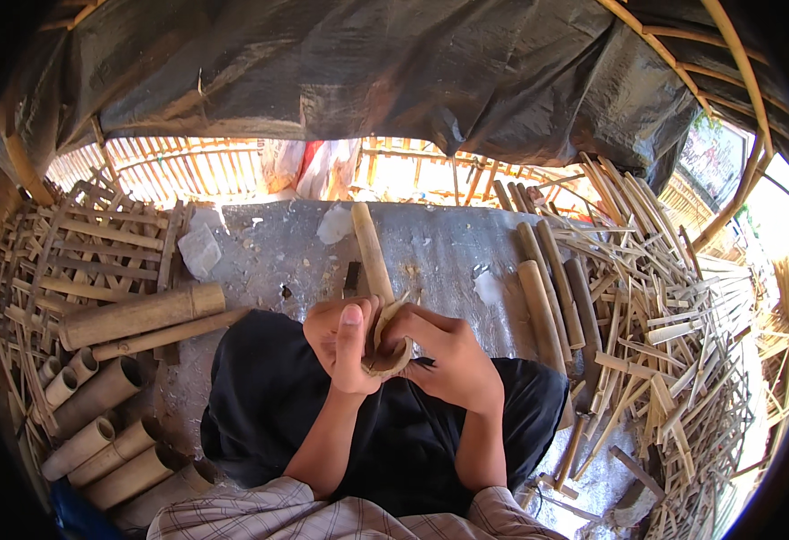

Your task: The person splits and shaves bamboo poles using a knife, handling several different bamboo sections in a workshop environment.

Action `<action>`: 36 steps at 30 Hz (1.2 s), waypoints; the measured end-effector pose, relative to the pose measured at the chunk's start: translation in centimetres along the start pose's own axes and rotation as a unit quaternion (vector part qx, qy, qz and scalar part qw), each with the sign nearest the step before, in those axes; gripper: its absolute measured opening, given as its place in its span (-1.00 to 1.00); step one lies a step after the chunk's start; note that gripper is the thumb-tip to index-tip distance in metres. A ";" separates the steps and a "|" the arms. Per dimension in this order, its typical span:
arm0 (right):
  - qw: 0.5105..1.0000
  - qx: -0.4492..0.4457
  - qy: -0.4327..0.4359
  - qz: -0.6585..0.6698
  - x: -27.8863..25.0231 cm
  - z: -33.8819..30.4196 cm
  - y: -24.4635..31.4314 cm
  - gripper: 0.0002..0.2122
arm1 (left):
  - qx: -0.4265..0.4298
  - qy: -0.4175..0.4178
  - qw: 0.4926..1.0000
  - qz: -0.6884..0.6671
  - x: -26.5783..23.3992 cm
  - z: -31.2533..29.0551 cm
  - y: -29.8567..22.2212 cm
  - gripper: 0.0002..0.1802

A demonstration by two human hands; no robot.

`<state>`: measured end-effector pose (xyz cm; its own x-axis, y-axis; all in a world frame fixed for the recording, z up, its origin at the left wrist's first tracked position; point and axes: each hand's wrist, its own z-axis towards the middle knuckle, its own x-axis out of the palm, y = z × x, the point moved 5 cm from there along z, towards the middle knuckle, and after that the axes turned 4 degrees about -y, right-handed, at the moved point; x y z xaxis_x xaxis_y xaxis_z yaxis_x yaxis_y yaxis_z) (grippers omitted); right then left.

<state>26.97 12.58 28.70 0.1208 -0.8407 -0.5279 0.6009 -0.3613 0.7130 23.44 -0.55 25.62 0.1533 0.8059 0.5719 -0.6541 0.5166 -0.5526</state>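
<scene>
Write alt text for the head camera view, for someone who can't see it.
A seated person's left hand and right hand grip a bamboo piece above dark trousers. Bamboo tubes lie at the left, and a heap of split bamboo strips is piled at the right.

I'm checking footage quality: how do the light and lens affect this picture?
In the head view, daylight nearly washes out the slatted fence, while the tarp above is dark; in the head view, black corners frame the fisheye image and the upper-right pole looks bowed; in the head view, the left hand and right hand look fairly sharp.
</scene>
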 end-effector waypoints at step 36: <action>0.978 0.002 -0.203 -0.043 0.6 -3.9 0.7 -0.72 | -0.004 -0.033 0.998 -0.059 -1.5 0.3 2.1 -0.42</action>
<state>30.53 13.43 27.06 -0.2544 -0.8978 -0.3596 0.5918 -0.4386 0.6763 21.61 -0.74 23.84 0.1803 0.7188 0.6715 -0.6279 0.6096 -0.4839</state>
